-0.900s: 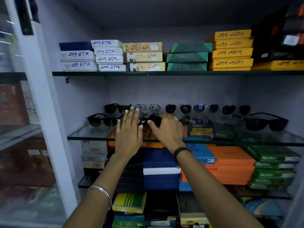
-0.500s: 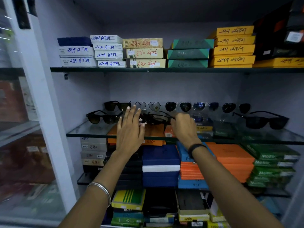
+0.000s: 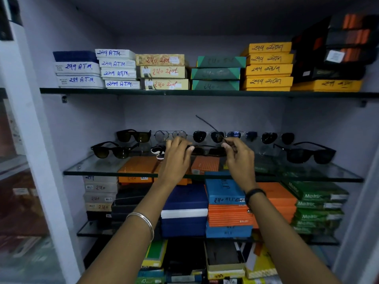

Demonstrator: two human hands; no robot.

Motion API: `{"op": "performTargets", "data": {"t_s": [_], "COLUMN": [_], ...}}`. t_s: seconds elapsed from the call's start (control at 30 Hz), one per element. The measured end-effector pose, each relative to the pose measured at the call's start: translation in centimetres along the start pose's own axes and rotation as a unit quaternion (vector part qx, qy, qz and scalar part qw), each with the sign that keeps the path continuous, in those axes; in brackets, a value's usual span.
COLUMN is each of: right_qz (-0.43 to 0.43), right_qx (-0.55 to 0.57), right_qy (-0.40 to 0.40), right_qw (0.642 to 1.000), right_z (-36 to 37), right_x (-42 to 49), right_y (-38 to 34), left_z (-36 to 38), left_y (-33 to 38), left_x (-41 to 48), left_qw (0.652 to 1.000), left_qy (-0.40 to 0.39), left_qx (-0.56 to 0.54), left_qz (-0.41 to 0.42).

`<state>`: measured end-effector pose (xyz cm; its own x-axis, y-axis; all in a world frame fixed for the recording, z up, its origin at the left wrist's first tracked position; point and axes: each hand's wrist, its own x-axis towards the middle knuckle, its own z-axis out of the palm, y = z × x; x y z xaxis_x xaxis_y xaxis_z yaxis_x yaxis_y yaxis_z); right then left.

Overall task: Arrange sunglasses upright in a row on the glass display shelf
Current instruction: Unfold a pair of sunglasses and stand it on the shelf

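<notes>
Both hands hold one dark pair of sunglasses [image 3: 207,150] just above the glass display shelf [image 3: 98,171]. My left hand [image 3: 176,156] pinches its left end; my right hand [image 3: 239,154] pinches the right hinge, with one thin temple arm [image 3: 205,123] sticking up and back to the left. A row of several sunglasses [image 3: 200,136] stands upright along the back wall. A black pair [image 3: 111,150] sits at the front left, another black pair [image 3: 307,153] at the front right. A white-and-dark small item [image 3: 159,151] lies by my left fingers.
Stacked labelled boxes [image 3: 162,71] fill the upper shelf. More boxes [image 3: 225,201] crowd the space under the glass shelf. A white cabinet frame [image 3: 39,160] stands at the left, with a glass panel beyond it.
My hands have spread apart and lifted the dark pair; its right temple arm has swung open and now points upward. The camera has moved closer.
</notes>
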<state>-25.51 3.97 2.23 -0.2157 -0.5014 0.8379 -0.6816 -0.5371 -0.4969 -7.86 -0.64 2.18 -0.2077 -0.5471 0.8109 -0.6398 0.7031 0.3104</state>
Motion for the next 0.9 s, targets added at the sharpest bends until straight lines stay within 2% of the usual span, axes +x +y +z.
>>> {"op": "performTargets", "data": {"t_s": [0.17,0.27,0.4,0.5,0.57,0.73,0.9], "right_qz": [0.038,0.060,0.071,0.088,0.095,0.011,-0.004], "right_qx": [0.029,0.048,0.080,0.127,0.148,0.067,0.005], "right_qy": [0.045,0.026,-0.017,-0.027,-0.044,-0.133,-0.117], "right_qw": [0.998,0.997,0.994,0.988,0.984,0.989,0.993], "right_z": [-0.2,-0.3,-0.4,-0.8,-1.2,-3.2,-6.0], "right_x": [0.1,0.0,-0.3,-0.2,-0.1,-0.2,0.5], "right_y": [-0.1,0.3,0.5,0.3,0.2,1.0,2.8], "left_z": [-0.3,-0.6,-0.9,-1.2,-1.4,-1.0,1.2], "left_y": [0.0,0.4,0.0,-0.1,0.0,0.4,2.2], "left_x": [-0.1,-0.3,0.0,0.2,0.3,0.9,2.0], "left_qw": [0.999,0.997,0.982,0.960,0.951,0.941,0.910], "left_qy": [-0.006,0.026,0.097,0.088,0.081,0.082,0.057], "left_qx": [-0.042,-0.066,-0.131,-0.205,-0.228,-0.258,-0.339], "left_qz": [-0.006,-0.025,-0.098,-0.171,-0.191,-0.202,-0.233]}}
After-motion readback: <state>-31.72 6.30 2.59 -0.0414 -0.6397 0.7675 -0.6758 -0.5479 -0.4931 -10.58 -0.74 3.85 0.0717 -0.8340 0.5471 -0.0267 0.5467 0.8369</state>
